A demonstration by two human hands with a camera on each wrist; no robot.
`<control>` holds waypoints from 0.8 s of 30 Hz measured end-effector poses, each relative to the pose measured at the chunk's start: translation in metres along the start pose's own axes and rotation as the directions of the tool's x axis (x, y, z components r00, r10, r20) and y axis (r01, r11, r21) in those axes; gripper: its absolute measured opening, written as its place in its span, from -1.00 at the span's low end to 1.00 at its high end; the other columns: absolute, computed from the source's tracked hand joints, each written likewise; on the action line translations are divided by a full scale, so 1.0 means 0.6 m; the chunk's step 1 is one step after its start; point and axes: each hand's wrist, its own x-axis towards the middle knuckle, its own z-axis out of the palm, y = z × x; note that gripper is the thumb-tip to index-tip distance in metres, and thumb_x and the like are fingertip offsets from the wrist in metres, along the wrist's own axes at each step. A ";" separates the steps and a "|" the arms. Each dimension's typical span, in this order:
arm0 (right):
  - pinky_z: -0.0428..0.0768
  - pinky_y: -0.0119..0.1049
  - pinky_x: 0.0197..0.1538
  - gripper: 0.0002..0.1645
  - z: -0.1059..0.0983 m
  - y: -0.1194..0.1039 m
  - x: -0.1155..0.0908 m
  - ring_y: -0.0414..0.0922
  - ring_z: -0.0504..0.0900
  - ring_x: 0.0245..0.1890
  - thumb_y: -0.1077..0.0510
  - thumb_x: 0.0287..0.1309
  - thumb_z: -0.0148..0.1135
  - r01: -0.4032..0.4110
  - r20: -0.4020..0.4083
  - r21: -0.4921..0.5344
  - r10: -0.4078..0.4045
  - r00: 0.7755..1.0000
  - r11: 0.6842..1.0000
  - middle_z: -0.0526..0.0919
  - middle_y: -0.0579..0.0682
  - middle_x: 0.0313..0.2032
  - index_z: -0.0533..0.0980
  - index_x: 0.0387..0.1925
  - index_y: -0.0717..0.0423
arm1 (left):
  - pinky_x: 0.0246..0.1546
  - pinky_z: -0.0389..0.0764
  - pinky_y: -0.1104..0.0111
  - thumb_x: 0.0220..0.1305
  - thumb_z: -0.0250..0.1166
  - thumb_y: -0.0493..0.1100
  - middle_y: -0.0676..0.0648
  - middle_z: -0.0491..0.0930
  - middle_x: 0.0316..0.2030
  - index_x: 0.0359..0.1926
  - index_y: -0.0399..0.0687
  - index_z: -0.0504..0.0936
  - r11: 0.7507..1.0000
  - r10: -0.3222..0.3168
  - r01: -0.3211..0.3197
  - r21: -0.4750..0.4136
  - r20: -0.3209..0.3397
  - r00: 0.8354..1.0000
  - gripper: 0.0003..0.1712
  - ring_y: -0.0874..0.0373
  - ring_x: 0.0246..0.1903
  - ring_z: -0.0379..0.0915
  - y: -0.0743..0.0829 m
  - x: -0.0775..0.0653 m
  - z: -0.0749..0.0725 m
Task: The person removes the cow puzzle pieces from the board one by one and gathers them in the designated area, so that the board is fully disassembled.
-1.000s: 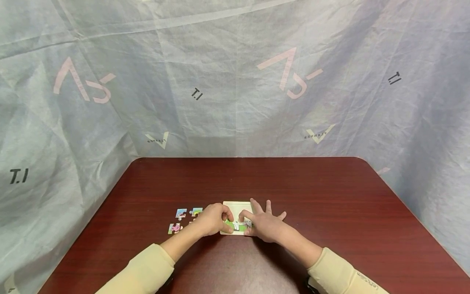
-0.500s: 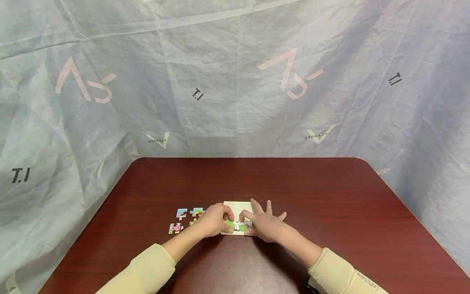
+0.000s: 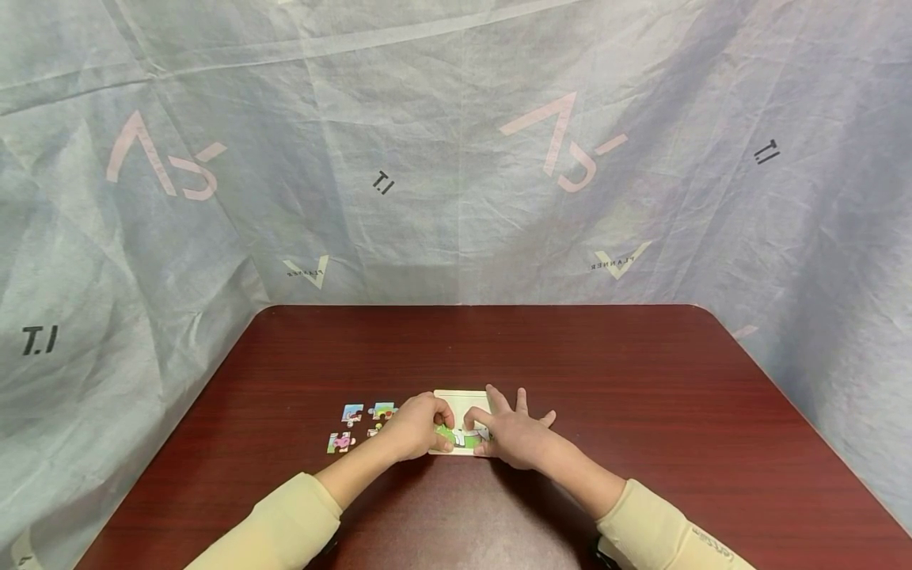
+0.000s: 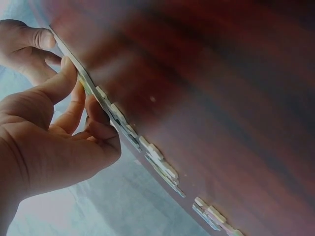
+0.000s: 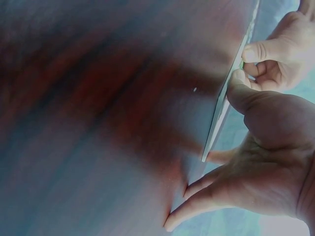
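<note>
A small pale puzzle board point(image 3: 461, 401) lies flat on the table, with green and white picture pieces point(image 3: 463, 437) along its near side. At its left part, my left hand point(image 3: 416, 427) pinches a green puzzle piece point(image 3: 446, 433) between thumb and bent forefinger; the hand covers much of it. My right hand point(image 3: 516, 434) rests on the board's right side, thumb on the near edge and forefinger bent over the pieces. Its other fingers point(image 5: 197, 209) are spread straight, and some touch the table. In the left wrist view the board point(image 4: 74, 56) appears edge-on.
Left of the board lie several loose puzzle pieces, among them a blue one point(image 3: 352, 413), a yellow-and-blue one point(image 3: 383, 410) and a pink one point(image 3: 340, 442). One more is partly hidden by the left forearm. The reddish-brown table point(image 3: 570, 348) ends at a grey cloth backdrop point(image 3: 456, 198).
</note>
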 end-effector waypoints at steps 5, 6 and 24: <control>0.15 0.73 -0.06 -0.69 0.000 0.000 0.000 0.58 0.01 0.40 -0.15 0.25 0.34 -0.001 0.001 -0.006 0.001 1.000 1.000 0.02 0.16 0.53 0.36 -0.13 -0.38 | -0.24 0.45 0.29 -0.10 0.66 -0.24 0.01 0.46 -0.35 -0.39 -0.06 0.64 1.000 0.002 -0.002 0.011 -0.002 1.000 -0.68 0.18 -0.34 0.37 0.002 0.000 0.000; 0.15 0.73 -0.06 -0.69 0.000 0.000 0.000 0.58 0.00 0.40 -0.15 0.25 0.34 -0.001 0.002 -0.005 0.001 1.000 1.000 0.02 0.16 0.53 0.36 -0.13 -0.38 | -0.24 0.45 0.29 -0.10 0.65 -0.24 0.01 0.46 -0.35 -0.38 -0.06 0.64 1.000 0.000 0.000 0.013 -0.001 1.000 -0.68 0.18 -0.34 0.37 0.003 0.000 0.000; 0.13 0.74 -0.06 -0.70 -0.003 0.001 0.000 0.58 -0.02 0.40 -0.14 0.27 0.33 0.000 0.021 -0.003 0.000 1.000 1.000 0.00 0.15 0.54 0.36 -0.11 -0.40 | -0.23 0.45 0.24 0.00 0.61 -0.28 -0.04 0.47 -0.34 -0.31 -0.13 0.61 1.000 0.005 -0.004 -0.004 0.019 1.000 -0.69 0.12 -0.32 0.36 0.008 -0.004 -0.001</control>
